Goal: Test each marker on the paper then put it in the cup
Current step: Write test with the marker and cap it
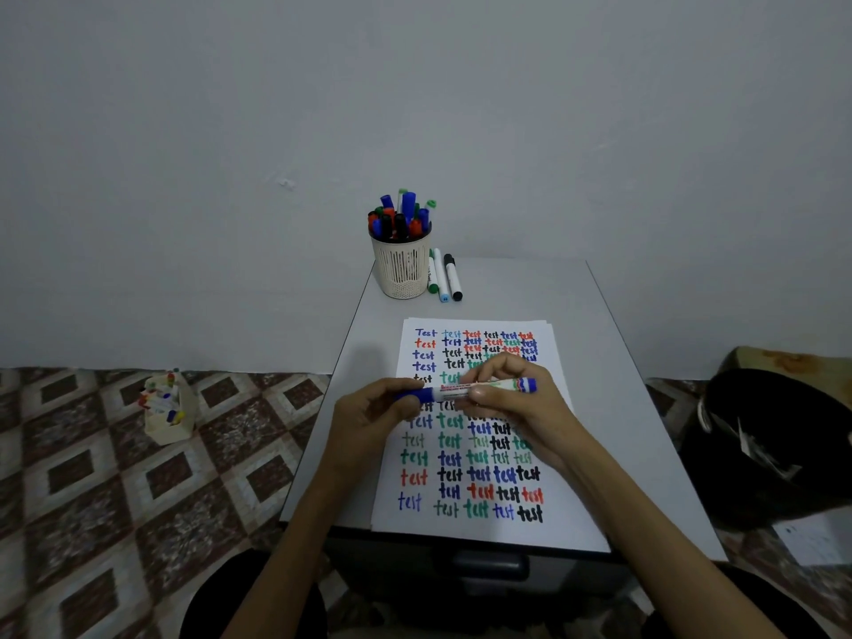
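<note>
Left hand (pixel 373 417) pinches the blue cap (pixel 412 395), right hand (pixel 511 403) grips the blue-and-white marker (pixel 488 386), centre frame. Yank too hard and ink could smear the written-over white paper (pixel 396 523).

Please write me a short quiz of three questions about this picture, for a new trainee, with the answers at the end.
1. True or false: both the left hand and the right hand hold the blue marker.
2. How many loose markers lie on the table beside the cup? A) one B) three C) five
3. Fill in: the word written many times on the paper is ____.
Key: 1 true; 2 B; 3 test.
</note>
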